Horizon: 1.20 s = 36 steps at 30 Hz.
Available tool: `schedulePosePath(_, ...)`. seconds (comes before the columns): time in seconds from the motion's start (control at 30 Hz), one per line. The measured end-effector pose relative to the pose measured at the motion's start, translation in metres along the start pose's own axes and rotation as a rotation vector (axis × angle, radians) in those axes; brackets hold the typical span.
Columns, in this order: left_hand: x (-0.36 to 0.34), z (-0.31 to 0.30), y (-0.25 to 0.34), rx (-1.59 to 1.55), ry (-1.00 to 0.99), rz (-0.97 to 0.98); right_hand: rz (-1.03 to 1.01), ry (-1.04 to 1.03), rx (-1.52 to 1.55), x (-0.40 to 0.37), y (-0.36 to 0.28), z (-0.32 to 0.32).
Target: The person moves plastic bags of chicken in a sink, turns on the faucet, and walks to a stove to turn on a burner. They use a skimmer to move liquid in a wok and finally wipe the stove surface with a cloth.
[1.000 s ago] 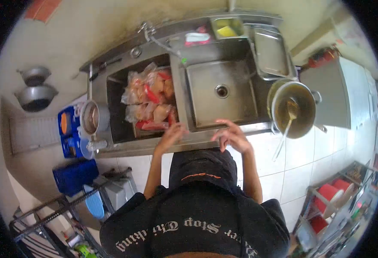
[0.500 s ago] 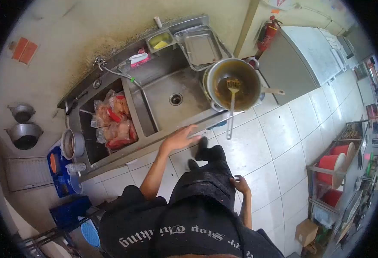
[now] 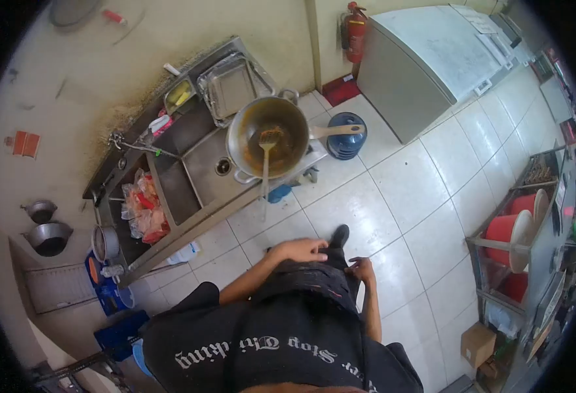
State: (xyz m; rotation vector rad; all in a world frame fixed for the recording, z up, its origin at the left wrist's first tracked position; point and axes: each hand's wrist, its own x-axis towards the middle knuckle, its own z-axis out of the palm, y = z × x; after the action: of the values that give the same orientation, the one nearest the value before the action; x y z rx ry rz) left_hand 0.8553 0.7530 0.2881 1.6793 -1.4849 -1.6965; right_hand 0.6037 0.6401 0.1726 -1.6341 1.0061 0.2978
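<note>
My left hand (image 3: pixel 303 249) is in front of my waist above the dark apron (image 3: pixel 294 288), fingers stretched out and holding nothing. Beside the apron's right edge hangs my right hand (image 3: pixel 362 269), its fingers loosely bent and apart, with no object visible in them. Ahead, a large metal pot (image 3: pixel 239 141) with brown residue inside stands on the right end of the sink unit. A slotted spatula (image 3: pixel 269 141) leans in it, its long handle over the rim. A pale handle (image 3: pixel 337 131) sticks out to the pot's right.
The metal sink (image 3: pixel 203 167) holds bagged food (image 3: pixel 145 206) in its left basin. Behind the pot lies a metal tray (image 3: pixel 231 92). A blue water bottle (image 3: pixel 347 136) stands on the tiled floor near a white chest freezer (image 3: pixel 406 78). Red buckets (image 3: pixel 505 229) fill a right-hand shelf.
My view has turned right and away from the sink. My left hand has drawn back from the sink edge to my waist. My right hand stays beside the apron.
</note>
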Motion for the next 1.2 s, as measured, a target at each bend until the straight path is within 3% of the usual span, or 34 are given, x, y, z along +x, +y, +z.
schedulePosePath(0.07, 0.018, -0.015, 0.015, -0.024, 0.130, 0.100, 0.054, -0.133, 0.032, 0.003, 0.009, -0.027)
schedulePosePath(0.1, 0.020, -0.025, 0.026, -0.050, 0.209, 0.039, 0.104, -0.266, 0.069, 0.009, 0.011, -0.036)
schedulePosePath(0.17, 0.013, -0.031, 0.026, -0.099, 0.292, -0.038, 0.082, -0.328, 0.102, 0.025, 0.020, -0.059)
schedulePosePath(0.2, 0.007, -0.027, 0.015, -0.126, 0.335, -0.063, 0.069, -0.366, 0.147, 0.034, 0.024, -0.069)
schedulePosePath(0.23, 0.000, -0.020, -0.002, -0.198, 0.240, -0.143, 0.120, -0.410, 0.314, 0.038, 0.019, -0.080)
schedulePosePath(0.27, -0.011, -0.011, -0.018, -0.276, 0.144, -0.215, 0.116, -0.459, 0.273, 0.044, 0.019, -0.081)
schedulePosePath(0.33, -0.038, 0.012, -0.045, -0.296, 0.237, -0.241, -0.041, -0.579, 0.763, 0.064, 0.036, -0.076)
schedulePosePath(0.37, -0.052, 0.025, -0.065, -0.313, 0.454, -0.157, 0.017, -0.610, 0.721, 0.077, 0.046, -0.071)
schedulePosePath(0.4, -0.068, 0.034, -0.080, -0.319, 0.672, -0.075, 0.101, -0.618, 0.693, 0.085, 0.046, -0.065)
schedulePosePath(0.5, -0.117, 0.061, -0.134, -0.476, 0.959, -0.094, 0.085, -0.536, 0.429, 0.101, 0.052, -0.038)
schedulePosePath(0.53, -0.131, 0.071, -0.158, -0.477, 1.102, -0.107, 0.214, -0.528, 0.567, 0.103, 0.046, -0.024)
schedulePosePath(0.67, -0.206, 0.091, -0.219, -0.469, 1.263, -0.163, 0.256, -0.504, 0.373, 0.103, 0.002, 0.043)
schedulePosePath(0.73, -0.242, 0.099, -0.251, -0.468, 1.315, -0.179, 0.172, -0.399, 0.423, 0.099, -0.011, 0.083)
schedulePosePath(0.8, -0.281, 0.094, -0.284, -0.568, 1.346, -0.146, 0.246, -0.313, 0.193, 0.100, -0.042, 0.139)
schedulePosePath(0.87, -0.315, 0.088, -0.317, -0.428, 1.494, -0.122, 0.064, -0.470, -0.120, 0.106, -0.041, 0.182)
schedulePosePath(0.93, -0.355, 0.066, -0.323, -0.482, 1.602, -0.194, -0.519, -0.570, -0.178, 0.141, 0.010, 0.223)
schedulePosePath(0.97, -0.370, 0.054, -0.339, -0.474, 1.676, -0.188, -0.596, -0.558, -0.222, 0.132, -0.008, 0.237)
schedulePosePath(1.0, -0.384, 0.042, -0.356, -0.467, 1.751, -0.178, -0.621, -0.538, -0.256, 0.126, -0.027, 0.248)
schedulePosePath(1.07, -0.427, 0.008, -0.367, -0.029, 1.795, -0.361, -0.668, -0.493, -0.330, 0.110, -0.080, 0.265)
schedulePosePath(1.17, -0.444, -0.028, -0.444, 0.126, 1.894, -0.497, -0.750, -0.440, -0.418, 0.108, -0.161, 0.286)
schedulePosePath(1.2, -0.446, -0.033, -0.467, 0.119, 1.886, -0.493, -0.490, -0.498, -0.147, 0.117, -0.167, 0.295)
